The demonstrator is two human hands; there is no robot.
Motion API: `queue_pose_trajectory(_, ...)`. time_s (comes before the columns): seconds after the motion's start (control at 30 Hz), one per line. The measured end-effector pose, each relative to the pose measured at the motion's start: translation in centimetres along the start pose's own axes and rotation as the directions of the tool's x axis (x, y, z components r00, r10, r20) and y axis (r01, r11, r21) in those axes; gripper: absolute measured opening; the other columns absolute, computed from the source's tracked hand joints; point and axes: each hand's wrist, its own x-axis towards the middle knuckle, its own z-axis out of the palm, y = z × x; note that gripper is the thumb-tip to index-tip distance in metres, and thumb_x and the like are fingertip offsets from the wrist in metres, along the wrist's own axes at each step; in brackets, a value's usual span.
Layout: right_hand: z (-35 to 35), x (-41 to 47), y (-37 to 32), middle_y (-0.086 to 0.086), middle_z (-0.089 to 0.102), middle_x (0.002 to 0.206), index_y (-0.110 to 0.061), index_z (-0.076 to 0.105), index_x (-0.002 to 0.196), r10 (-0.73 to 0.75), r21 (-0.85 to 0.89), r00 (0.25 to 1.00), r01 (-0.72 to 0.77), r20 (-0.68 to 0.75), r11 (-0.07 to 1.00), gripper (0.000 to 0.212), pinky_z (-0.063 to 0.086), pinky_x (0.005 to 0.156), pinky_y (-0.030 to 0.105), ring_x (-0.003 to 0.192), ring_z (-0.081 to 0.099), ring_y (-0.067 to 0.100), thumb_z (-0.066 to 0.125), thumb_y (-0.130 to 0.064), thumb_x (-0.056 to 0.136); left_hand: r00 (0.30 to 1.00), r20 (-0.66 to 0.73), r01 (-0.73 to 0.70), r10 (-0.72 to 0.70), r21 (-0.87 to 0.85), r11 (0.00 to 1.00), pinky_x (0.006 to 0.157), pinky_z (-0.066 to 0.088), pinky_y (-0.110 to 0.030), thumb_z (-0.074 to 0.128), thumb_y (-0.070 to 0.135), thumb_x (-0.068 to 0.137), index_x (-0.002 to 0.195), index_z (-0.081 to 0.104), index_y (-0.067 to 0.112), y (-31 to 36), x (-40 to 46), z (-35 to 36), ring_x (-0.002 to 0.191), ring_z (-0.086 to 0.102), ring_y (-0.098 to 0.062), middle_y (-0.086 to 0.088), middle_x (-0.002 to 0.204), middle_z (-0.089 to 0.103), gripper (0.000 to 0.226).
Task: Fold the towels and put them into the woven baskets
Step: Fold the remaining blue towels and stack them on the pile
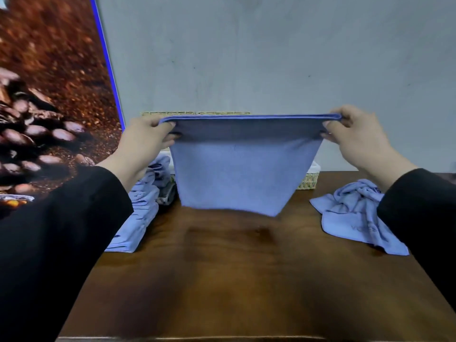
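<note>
Slippage is the main risk: the left hand [148,134] and right hand [355,134] pinch the top corners of the folded blue towel [237,178] in their fingers, hanging above the surface [246,280]. Uneven tension could misalign layers before the woven basket [308,181] behind.

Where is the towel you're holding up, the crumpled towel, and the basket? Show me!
held towel [237,178], head view, middle of its hanging front.
crumpled towel [350,213], head view, bunched middle, lying on the table.
woven basket [308,181], head view, right corner behind the held towel.
</note>
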Motion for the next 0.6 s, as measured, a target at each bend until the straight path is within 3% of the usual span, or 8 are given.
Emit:
queue_pose_trajectory(0.13,-0.5,-4.1,1.2,0.013,0.070,0.091,-0.035,0.066,0.089,-0.036,-0.094,0.998,0.040,0.042,0.995,0.010,0.055,0.091,0.057,0.093,0.067,0.040,0.059,-0.041,0.086,0.994,0.062,-0.096,0.087,0.150,0.984,0.087,0.056,-0.030,0.060,0.021,0.097,0.100,0.074,0.005,-2.3,-3.1,-1.3,0.093,0.073,-0.015,-0.015,0.101,0.075,0.021)
queue_pose_trajectory(0.23,-0.9,-9.0,4.9,0.011,0.070,0.087,-0.035,0.068,0.091,0.015,-0.238,0.962,0.052,0.272,0.970,0.015,0.051,0.073,0.040,0.079,0.064,0.033,0.062,-0.021,0.094,0.953,0.302,-0.129,0.013,0.367,0.921,0.078,0.055,-0.030,0.062,0.018,0.097,0.093,0.076,0.019,-6.5,-7.0,-2.9,0.080,0.070,-0.016,-0.006,0.086,0.075,0.014)
queue_pose_trajectory(0.3,-0.6,-12.4,7.9,-0.005,0.072,0.097,-0.036,0.069,0.093,0.074,-0.301,0.862,0.094,0.501,0.949,0.015,0.053,0.087,0.038,0.094,0.068,0.016,0.068,-0.021,0.093,0.846,0.520,-0.190,-0.119,0.502,0.844,0.087,0.056,-0.040,0.069,0.037,0.091,0.093,0.077,0.031,-9.8,-9.5,-3.8,0.088,0.070,-0.013,0.008,0.093,0.075,0.010)
queue_pose_trajectory(0.33,-0.2,-13.9,9.4,-0.011,0.070,0.102,-0.037,0.068,0.095,0.114,-0.346,0.792,0.128,0.600,0.929,0.006,0.051,0.092,0.036,0.100,0.066,0.010,0.071,-0.034,0.092,0.772,0.611,-0.251,-0.175,0.547,0.799,0.091,0.053,-0.037,0.069,0.057,0.085,0.091,0.076,0.036,-11.0,-10.7,-4.1,0.094,0.068,-0.006,0.016,0.099,0.073,0.023)
queue_pose_trajectory(0.37,0.2,-14.9,10.5,-0.015,0.068,0.105,-0.039,0.066,0.097,0.144,-0.388,0.739,0.169,0.658,0.906,0.016,0.049,0.093,0.034,0.103,0.064,0.009,0.067,-0.054,0.090,0.715,0.669,-0.320,-0.203,0.571,0.756,0.094,0.049,-0.029,0.064,0.075,0.078,0.088,0.076,0.038,-12.0,-11.4,-4.3,0.099,0.064,-0.002,0.021,0.102,0.070,0.040)
queue_pose_trajectory(0.43,1.1,-15.7,12.1,-0.017,0.063,0.106,-0.039,0.064,0.096,0.124,-0.394,0.731,0.210,0.671,0.895,0.037,0.047,0.092,0.034,0.105,0.060,0.009,0.049,-0.073,0.091,0.727,0.659,-0.371,-0.194,0.615,0.696,0.094,0.042,-0.021,0.043,0.092,0.075,0.079,0.074,0.035,-12.7,-11.9,-3.6,0.100,0.059,0.000,0.020,0.099,0.068,0.065)
queue_pose_trajectory(0.5,2.6,-15.5,12.1,-0.019,0.062,0.110,-0.040,0.064,0.099,0.061,-0.351,0.769,0.218,0.636,0.911,0.034,0.046,0.094,0.032,0.110,0.059,0.007,0.042,-0.065,0.097,0.792,0.600,-0.374,-0.111,0.621,0.689,0.090,0.043,-0.026,0.027,0.093,0.079,0.082,0.073,0.030,-12.6,-11.9,-1.7,0.094,0.058,-0.004,0.014,0.093,0.067,0.078)
queue_pose_trajectory(0.6,5.6,-14.5,12.2,-0.028,0.053,0.134,-0.037,0.062,0.124,0.021,-0.356,0.757,0.282,0.653,0.891,0.039,0.037,0.108,0.021,0.129,0.045,-0.009,0.041,-0.057,0.099,0.774,0.627,-0.434,-0.090,0.629,0.645,0.100,0.045,-0.033,0.031,0.080,0.089,0.117,0.069,0.035,-11.8,-11.8,2.8,0.111,0.057,-0.008,0.016,0.117,0.065,0.065)
